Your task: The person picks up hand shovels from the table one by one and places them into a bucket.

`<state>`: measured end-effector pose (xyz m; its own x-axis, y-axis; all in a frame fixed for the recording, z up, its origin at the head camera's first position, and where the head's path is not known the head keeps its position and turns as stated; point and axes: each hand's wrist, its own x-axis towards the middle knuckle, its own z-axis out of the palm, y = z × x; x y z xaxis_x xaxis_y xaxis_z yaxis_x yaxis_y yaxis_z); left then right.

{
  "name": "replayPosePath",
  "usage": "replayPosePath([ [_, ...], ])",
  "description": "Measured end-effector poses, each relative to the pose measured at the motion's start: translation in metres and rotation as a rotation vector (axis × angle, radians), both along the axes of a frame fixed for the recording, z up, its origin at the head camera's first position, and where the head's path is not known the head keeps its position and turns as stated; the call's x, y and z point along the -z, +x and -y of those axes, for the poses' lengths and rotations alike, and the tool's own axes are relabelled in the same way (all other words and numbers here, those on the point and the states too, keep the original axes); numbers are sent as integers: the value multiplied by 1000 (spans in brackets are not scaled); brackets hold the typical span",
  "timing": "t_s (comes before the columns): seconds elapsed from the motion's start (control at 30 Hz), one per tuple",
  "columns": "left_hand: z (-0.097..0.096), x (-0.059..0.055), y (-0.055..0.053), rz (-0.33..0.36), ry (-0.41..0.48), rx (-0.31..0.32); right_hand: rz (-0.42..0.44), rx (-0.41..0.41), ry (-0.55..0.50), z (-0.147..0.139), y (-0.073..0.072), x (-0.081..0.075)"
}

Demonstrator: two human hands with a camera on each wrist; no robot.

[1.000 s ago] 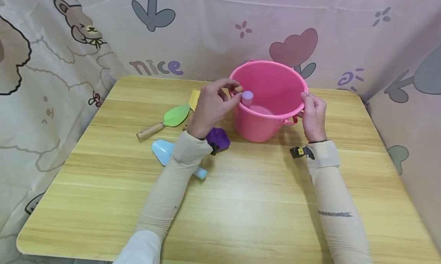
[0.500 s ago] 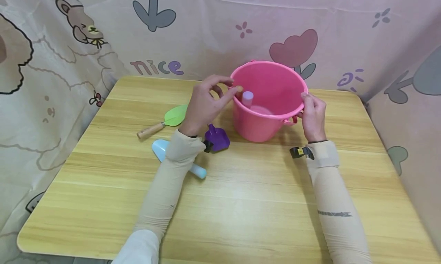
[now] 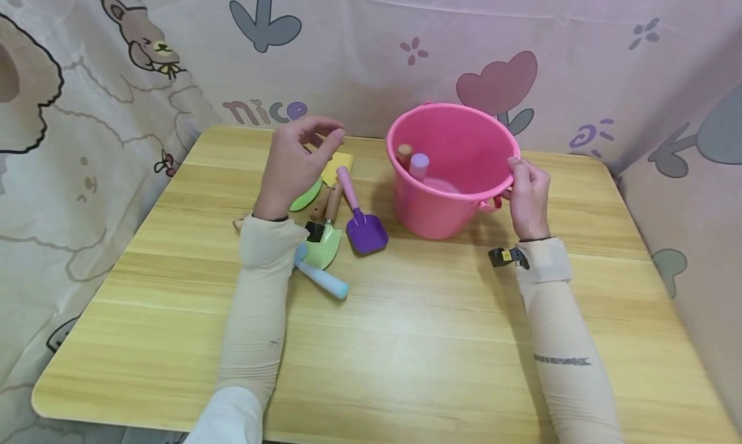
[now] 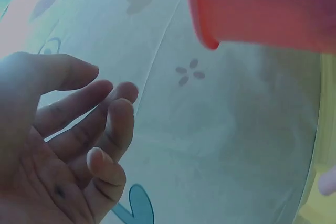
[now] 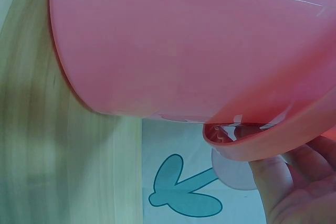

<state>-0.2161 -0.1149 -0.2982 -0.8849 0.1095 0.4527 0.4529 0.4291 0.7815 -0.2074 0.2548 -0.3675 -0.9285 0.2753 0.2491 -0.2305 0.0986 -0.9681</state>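
A pink bucket [image 3: 428,215] stands upright at the back of the table. My right hand [image 3: 529,196] grips its rim at the right side, thumb over the edge; the right wrist view shows this hand [image 5: 302,182] at the rim too. Inside the bucket, a wooden handle [image 3: 404,153] and a lilac handle [image 3: 419,167] lean against the left wall; their lower ends are hidden. My left hand [image 3: 292,167] is in the air left of the bucket, above several small garden tools, with its fingers loosely bent. In the left wrist view that hand [image 4: 73,135] holds nothing.
A purple shovel [image 3: 367,233] lies left of the bucket. Beside it are a pale green trowel [image 3: 326,249], a light blue handle [image 3: 323,280], a yellow tool head [image 3: 339,168] and a green blade [image 3: 307,196] partly under the left hand. A printed curtain [image 3: 359,57] hangs behind the table.
My left hand has let go of the wooden handle at the bucket's rim and moved left over the tools. The handle now leans inside the bucket. My right hand keeps its place on the rim.
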Motion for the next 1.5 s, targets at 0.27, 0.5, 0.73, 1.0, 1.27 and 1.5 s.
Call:
replayPosePath([
  [0.27,18,2,-1,25,-32,-30,8,1,26,0,0,2],
  [0.5,33,5,-1,58,-79,-114,13,7,14,-1,0,1],
  [0.73,52,9,-3,111,-132,-237,13,5,-3,0,-1,1],
  [1.0,74,20,-6,226,-232,-318,6,6,-1,0,-1,1],
  [1.27,96,34,-12,344,-326,-322,11,20,1,-2,1,0],
  [1.5,114,44,-13,591,-424,-274,-10,-6,-48,0,-2,1],
])
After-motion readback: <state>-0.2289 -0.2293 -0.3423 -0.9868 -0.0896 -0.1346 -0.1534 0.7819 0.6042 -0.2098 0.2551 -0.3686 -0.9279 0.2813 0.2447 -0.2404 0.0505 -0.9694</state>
